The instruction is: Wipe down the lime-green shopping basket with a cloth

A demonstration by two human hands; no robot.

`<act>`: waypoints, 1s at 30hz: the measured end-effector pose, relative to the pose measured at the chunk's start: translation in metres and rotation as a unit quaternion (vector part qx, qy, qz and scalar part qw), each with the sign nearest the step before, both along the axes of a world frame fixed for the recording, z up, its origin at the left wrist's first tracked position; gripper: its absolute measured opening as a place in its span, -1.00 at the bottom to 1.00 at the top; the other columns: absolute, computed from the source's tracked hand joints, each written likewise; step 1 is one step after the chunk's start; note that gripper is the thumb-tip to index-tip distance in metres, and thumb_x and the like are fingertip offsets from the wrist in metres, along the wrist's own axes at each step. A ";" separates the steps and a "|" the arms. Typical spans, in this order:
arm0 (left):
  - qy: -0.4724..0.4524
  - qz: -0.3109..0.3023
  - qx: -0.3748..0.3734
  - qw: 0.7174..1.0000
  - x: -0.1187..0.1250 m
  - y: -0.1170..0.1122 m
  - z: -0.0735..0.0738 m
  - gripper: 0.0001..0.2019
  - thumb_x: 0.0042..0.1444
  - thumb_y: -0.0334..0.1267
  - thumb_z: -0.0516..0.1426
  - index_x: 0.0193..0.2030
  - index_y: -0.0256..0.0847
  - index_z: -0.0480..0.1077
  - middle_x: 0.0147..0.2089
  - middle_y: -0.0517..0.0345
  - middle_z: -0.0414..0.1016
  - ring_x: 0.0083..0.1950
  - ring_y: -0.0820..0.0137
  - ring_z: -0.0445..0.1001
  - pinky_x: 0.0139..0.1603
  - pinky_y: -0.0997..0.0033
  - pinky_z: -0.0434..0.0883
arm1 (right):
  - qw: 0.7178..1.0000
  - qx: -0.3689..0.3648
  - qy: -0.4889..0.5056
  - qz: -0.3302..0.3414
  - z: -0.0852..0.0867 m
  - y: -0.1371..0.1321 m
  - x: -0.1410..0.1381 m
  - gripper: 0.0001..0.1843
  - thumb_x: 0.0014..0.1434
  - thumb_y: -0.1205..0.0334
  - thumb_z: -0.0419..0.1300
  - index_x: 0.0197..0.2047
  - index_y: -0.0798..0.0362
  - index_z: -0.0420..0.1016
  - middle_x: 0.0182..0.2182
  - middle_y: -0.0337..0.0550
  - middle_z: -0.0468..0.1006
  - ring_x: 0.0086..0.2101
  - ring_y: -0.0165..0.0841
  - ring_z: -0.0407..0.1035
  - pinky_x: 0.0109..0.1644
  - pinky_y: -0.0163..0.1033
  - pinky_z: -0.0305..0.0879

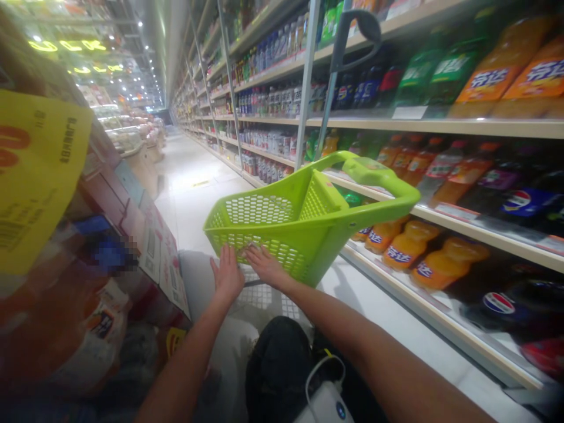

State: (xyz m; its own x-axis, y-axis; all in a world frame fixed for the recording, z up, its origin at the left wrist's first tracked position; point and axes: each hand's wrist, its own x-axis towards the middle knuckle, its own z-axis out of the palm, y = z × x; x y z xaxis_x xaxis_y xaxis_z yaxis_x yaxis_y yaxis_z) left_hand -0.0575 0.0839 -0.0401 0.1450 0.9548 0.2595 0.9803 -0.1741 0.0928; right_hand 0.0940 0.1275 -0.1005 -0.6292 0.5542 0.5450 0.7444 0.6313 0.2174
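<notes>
A lime-green plastic shopping cart (326, 247) with perforated walls stands just ahead of me, its handle (379, 176) toward the right-hand shelves. My left hand (227, 275) is at the lower part of the cart's near side, fingers stretched upward and thumb apart. Beside it, my right hand (265, 265) lies against or very near the same perforated wall, its fingers extended toward the left. Neither hand shows anything clearly held. Whether the fingertips press on the wall I cannot tell. The part of the basket interior that shows has no goods in it.
Long shelves (440, 124) of bottled drinks run along the right. On the left stand stacked cartons (163, 258) and a yellow price sign (39, 170). A pale tiled floor (194, 161) stretches down the aisle. My dark-clothed knee (282, 358) and a white device with a cable (326, 405) are below.
</notes>
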 end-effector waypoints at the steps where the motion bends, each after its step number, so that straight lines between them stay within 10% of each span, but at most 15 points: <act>1: 0.001 -0.001 0.002 1.000 0.000 0.000 0.000 -0.27 -0.09 -0.44 -0.03 0.30 -0.39 -0.12 0.37 -0.10 -0.18 0.37 0.24 -0.19 0.29 -0.11 -0.18 | 1.000 0.008 0.002 0.007 0.002 -0.003 0.002 -0.55 0.16 0.40 0.00 0.14 0.22 0.25 0.13 0.11 0.29 0.16 -0.18 0.10 0.23 0.08 -0.03; 9: -0.002 -0.011 0.020 1.000 0.010 0.001 0.007 -0.26 -0.10 -0.42 -0.02 0.30 -0.40 -0.12 0.37 -0.12 -0.19 0.37 0.23 -0.19 0.28 -0.13 -0.19 | 0.997 0.045 0.058 -0.035 0.056 -0.003 0.020 -0.53 0.20 0.42 -0.04 0.19 0.15 0.18 0.20 0.06 0.16 0.23 -0.19 -0.07 0.27 0.14 -0.21; 20: 0.025 -0.040 0.025 0.999 0.029 -0.008 0.008 -0.26 -0.09 -0.40 0.00 0.30 -0.37 -0.10 0.37 -0.10 -0.19 0.37 0.18 -0.21 0.29 -0.10 -0.18 | 1.000 -0.003 0.004 -0.026 -0.002 -0.028 0.057 -0.52 0.11 0.47 0.05 0.14 0.18 0.25 0.13 0.10 0.29 0.16 -0.18 0.10 0.21 0.12 -0.03; 30: 0.018 -0.072 0.043 0.996 0.053 -0.010 0.019 -0.26 -0.10 -0.42 -0.01 0.30 -0.43 -0.11 0.38 -0.09 -0.21 0.38 0.21 -0.22 0.29 -0.11 -0.21 | 0.994 0.058 0.051 -0.071 0.064 -0.027 0.071 -0.50 0.17 0.49 -0.07 0.19 0.14 0.18 0.19 0.03 0.19 0.22 -0.16 -0.04 0.23 0.16 -0.14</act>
State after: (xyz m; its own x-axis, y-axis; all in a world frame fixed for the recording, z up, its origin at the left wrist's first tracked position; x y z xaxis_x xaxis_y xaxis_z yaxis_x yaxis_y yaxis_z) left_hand -0.0040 0.0739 -0.0209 0.2893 0.8982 0.3309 0.9470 -0.3189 0.0377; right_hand 0.1653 0.1009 -0.0360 -0.4874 0.5622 0.6681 0.8458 0.4941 0.2012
